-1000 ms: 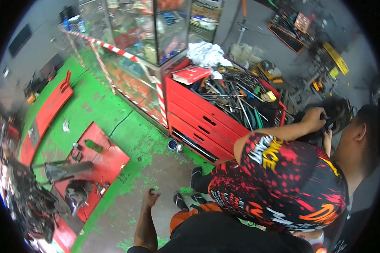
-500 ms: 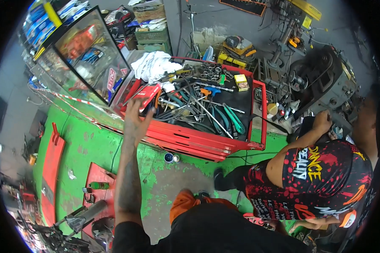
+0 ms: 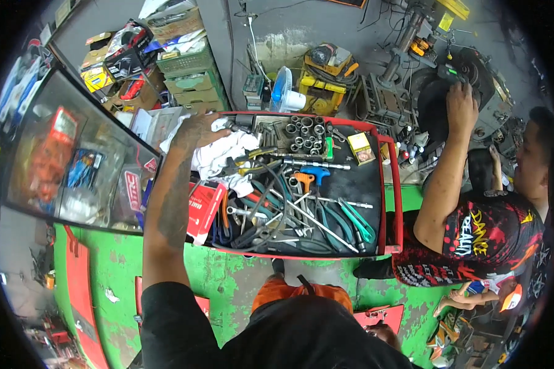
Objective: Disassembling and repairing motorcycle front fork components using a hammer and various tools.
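Observation:
My left hand (image 3: 200, 130) is stretched onto a crumpled white cloth (image 3: 228, 154) at the back left of the red tool cart (image 3: 391, 190), its fingers closed on the cloth. The cart top holds sockets (image 3: 305, 135), a red booklet (image 3: 204, 214), T-handle tools (image 3: 316, 174) and a jumble of pliers (image 3: 363, 221) and wrenches. My right hand (image 3: 386, 334) is partly seen low beside my body, its fingers unclear.
A glass display case (image 3: 98, 172) adjoins the left; stacked crates (image 3: 188, 86) and a fan (image 3: 282, 90) stand behind. A co-worker (image 3: 486, 240) at the right reaches toward a grey machine (image 3: 486, 98). Another person (image 3: 468, 298) is low behind them. Red ramps (image 3: 80, 295) lie on the green floor.
The view has swung onto the cart top. My left hand has risen from low down and reached forward to the white cloth. The co-worker's near hand now appears higher, on the machine.

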Motion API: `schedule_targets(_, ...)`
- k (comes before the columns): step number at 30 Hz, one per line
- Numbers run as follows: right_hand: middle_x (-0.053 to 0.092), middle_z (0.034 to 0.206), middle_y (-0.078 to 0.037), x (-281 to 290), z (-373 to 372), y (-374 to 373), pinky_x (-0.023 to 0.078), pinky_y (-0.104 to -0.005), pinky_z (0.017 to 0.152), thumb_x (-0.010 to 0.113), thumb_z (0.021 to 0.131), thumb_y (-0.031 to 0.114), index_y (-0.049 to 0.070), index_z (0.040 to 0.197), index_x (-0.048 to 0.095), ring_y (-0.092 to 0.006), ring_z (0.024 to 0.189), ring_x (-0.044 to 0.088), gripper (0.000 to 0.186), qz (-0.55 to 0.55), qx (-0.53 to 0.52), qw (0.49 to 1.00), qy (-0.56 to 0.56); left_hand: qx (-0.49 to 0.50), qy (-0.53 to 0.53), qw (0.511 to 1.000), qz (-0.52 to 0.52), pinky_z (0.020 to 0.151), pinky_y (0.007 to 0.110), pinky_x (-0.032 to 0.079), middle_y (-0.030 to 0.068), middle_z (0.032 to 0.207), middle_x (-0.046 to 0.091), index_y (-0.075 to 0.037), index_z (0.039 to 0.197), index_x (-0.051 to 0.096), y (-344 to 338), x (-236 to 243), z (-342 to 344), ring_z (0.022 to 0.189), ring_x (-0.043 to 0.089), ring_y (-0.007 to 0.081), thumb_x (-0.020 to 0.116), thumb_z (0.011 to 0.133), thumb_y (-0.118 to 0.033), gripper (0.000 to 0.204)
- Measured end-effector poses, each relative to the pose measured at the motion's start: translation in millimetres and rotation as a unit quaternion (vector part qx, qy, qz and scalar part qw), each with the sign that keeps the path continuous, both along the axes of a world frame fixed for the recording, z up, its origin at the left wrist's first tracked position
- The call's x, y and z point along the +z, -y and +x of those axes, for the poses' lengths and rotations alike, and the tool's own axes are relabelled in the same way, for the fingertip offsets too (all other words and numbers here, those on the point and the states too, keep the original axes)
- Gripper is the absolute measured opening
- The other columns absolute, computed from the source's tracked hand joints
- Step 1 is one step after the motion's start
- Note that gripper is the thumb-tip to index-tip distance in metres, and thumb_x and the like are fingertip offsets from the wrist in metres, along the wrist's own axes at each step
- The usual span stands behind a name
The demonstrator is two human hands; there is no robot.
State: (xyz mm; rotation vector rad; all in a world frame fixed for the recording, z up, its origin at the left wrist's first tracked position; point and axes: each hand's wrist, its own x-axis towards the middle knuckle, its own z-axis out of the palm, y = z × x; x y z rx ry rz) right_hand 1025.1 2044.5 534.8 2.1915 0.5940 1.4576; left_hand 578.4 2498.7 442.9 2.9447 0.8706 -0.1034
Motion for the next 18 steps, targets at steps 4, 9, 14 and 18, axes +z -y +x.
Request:
schedule_targets(4,0.055,0.105,-0.006,16.8,34.9,-45.4,0.047,-0.0334,0.092,0.053,0.090,0.017,0.009,0.102,0.058,-0.0233,0.105,0.056,0.015,-0.119,-0.161,0.970,0.135,0.024,-0.008,0.997,-0.072,0.097,0.044,0.049,0.0228,0.120,0.064,-0.002,0.123,0.062,13.3,-8.7,-44.8,0.113,0.061,0.0374,0.063,0.087,-0.033,0.048)
schedule_targets(9,0.058,0.099,-0.006,38.5,93.7,-47.0,0.046,-0.0346,0.094,0.054,0.090,0.015,0.009,0.103,0.058,-0.0244,0.103,0.056,0.015,-0.093,-0.086,0.992,-0.007,0.046,0.044,0.986,-0.152,0.083,0.049,0.052,0.0248,0.096,0.066,-0.007,0.111,0.063,49.4,-11.1,-65.1,0.094,0.065,0.0418,0.058,0.085,-0.024,0.031)
schedule_targets(14,0.063,0.110,-0.001,43.8,33.0,-152.7,0.047,-0.0366,0.096,0.057,0.087,0.018,0.012,0.110,0.064,-0.0233,0.111,0.057,0.024,0.010,0.204,0.974,0.097,0.143,-0.059,0.981,-0.114,0.093,0.046,0.050,0.0186,0.113,0.065,-0.008,0.119,0.062,41.6,-7.6,-120.6,0.109,0.062,0.0364,0.065,0.083,-0.025,0.040)
schedule_targets(18,0.063,0.119,-0.009,26.3,80.0,-72.5,0.053,-0.0358,0.087,0.041,0.103,0.022,0.011,0.115,0.064,-0.0224,0.103,0.061,0.029,-0.114,-0.023,0.993,-0.001,0.010,0.104,0.994,0.019,0.095,0.042,0.049,0.0134,0.118,0.060,-0.007,0.118,0.062,54.8,17.1,-37.2,0.112,0.059,0.0336,0.070,0.082,-0.017,0.038)
